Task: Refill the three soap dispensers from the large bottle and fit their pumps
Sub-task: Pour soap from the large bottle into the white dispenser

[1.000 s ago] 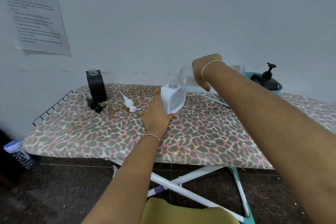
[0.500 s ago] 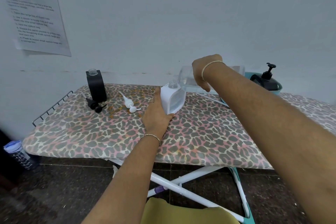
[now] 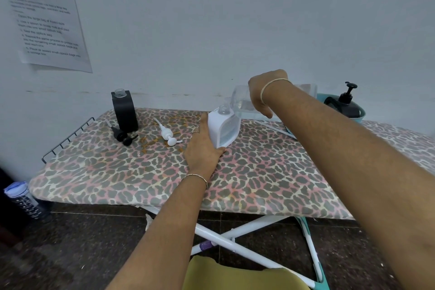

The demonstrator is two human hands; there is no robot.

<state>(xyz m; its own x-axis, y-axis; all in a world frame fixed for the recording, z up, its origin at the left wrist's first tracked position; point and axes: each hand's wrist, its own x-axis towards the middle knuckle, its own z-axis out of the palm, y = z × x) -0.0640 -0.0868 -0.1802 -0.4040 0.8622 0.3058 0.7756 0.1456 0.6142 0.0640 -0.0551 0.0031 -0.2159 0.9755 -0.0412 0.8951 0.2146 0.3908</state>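
Head view: ur L hand (image 3: pixel 204 148) clasps the prob. light, tippy white dispenser (image 3: pixel 224 130) low, mid ironing board (image 3: pixel 270 172), ur R hand (image 3: pixel 261 94) wraps the slick, sloshy large bottle (image 3: pixel 240 99) tilted over its neck, so grip bodies; 3 dispensers counting open black dispenser (image 3: pixel 124 110) & pumped black dispenser (image 3: pixel 346 107), 2 loose pumps: white pump (image 3: pixel 168 135), black pump (image 3: pixel 123 138).

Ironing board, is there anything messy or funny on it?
Yes. Orange-brown stains spread over the leopard cover between the black dispenser and the white dispenser, around the white pump. They look like an old spill or scorch. Nothing looks freshly spilled where the right hand tips the clear bottle.
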